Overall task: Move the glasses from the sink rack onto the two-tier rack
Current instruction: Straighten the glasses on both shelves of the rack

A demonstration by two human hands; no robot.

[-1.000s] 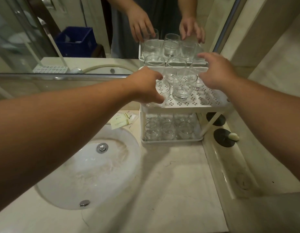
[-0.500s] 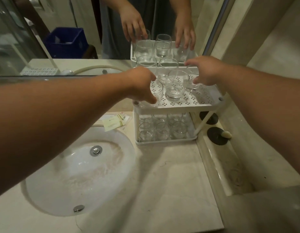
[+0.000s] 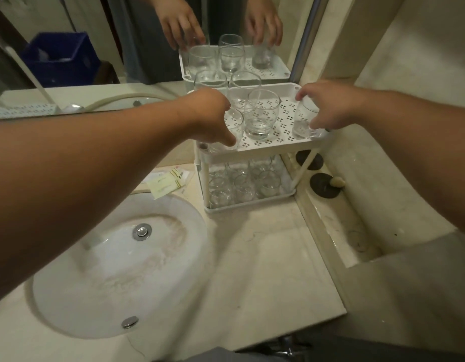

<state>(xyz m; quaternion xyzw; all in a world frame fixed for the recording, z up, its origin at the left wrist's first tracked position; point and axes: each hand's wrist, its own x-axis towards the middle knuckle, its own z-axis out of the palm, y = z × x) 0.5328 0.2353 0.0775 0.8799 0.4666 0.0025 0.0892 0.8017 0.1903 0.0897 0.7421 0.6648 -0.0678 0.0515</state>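
Sink (image 3: 69,296) at left, basin bare. Left hand (image 3: 210,118) reaches to the rack's (image 3: 288,90) top tier, fingers curled round a glass (image 3: 234,126) at the front left corner. Middle glass (image 3: 262,114) stands upright, untouched, on the same tier. Right hand (image 3: 328,107) grips another glass (image 3: 303,120) at the right edge, thumb and fingers closed on its sides. Lower tier holds several more glasses (image 3: 244,186). Mirror (image 3: 147,35) behind repeats rack and hands.
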